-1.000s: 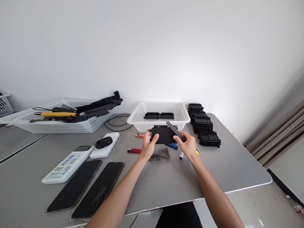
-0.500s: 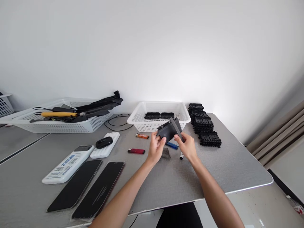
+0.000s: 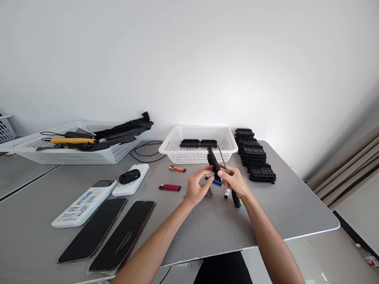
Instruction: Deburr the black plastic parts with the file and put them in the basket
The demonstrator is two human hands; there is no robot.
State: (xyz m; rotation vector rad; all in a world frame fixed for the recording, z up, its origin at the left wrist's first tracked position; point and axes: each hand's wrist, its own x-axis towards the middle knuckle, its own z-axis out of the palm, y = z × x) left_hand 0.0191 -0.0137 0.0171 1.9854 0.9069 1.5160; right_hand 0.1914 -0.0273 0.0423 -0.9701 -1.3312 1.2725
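Both hands hold a black ridged plastic plate (image 3: 213,161) above the grey table (image 3: 290,213), turned edge-on toward me. My left hand (image 3: 199,186) pinches its lower edge from the left. My right hand (image 3: 235,180) grips the right side and also holds a thin tool with a grey blade (image 3: 222,157) and a black-and-yellow handle (image 3: 236,200). Under the hands lie a dark grey cloth (image 3: 208,192), a blue lighter (image 3: 218,182) and a white marker (image 3: 226,193).
Behind the hands a white basket (image 3: 177,146) holds two black plates. Stacks of black plates (image 3: 254,156) stand to its right. Red (image 3: 169,187) and orange (image 3: 177,169) lighters, two phones (image 3: 109,232), a remote, a power bank with a case and a larger tool basket (image 3: 71,152) lie left.
The black plate has been rotated from flat-facing to edge-on. My left hand moved right and lower along it. The tool's handle now shows below my right hand.
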